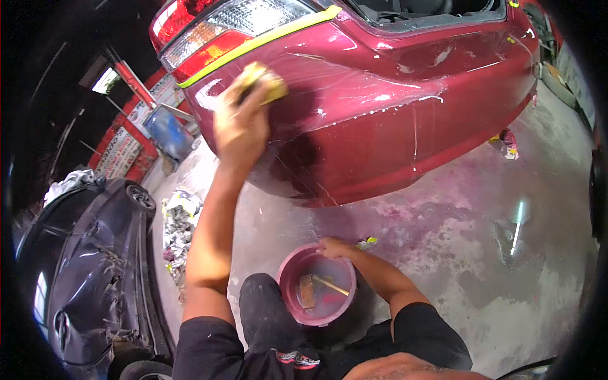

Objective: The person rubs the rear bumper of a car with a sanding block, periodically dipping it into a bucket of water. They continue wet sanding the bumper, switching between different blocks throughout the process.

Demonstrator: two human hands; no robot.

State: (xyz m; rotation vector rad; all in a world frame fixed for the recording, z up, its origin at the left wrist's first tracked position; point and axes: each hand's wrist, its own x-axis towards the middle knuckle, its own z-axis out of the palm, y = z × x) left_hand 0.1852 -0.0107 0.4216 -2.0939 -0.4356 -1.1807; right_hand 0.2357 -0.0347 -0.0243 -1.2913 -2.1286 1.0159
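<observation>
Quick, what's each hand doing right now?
Left hand: closed on a yellow sponge against the red bumper.
Right hand: on the bucket rim; grip cannot be told.

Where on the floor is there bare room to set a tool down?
The floor is bare right of the bucket, below the red bumper. It is crowded on the left: a rag pile fills the gap beside the dark car.

We see a concrete floor (443, 266), wet and stained pink. On it stand a bucket (282, 286), a rag heap (179, 225), a wrapper (508, 144) and a scrap (367, 242) beside the bucket.
</observation>
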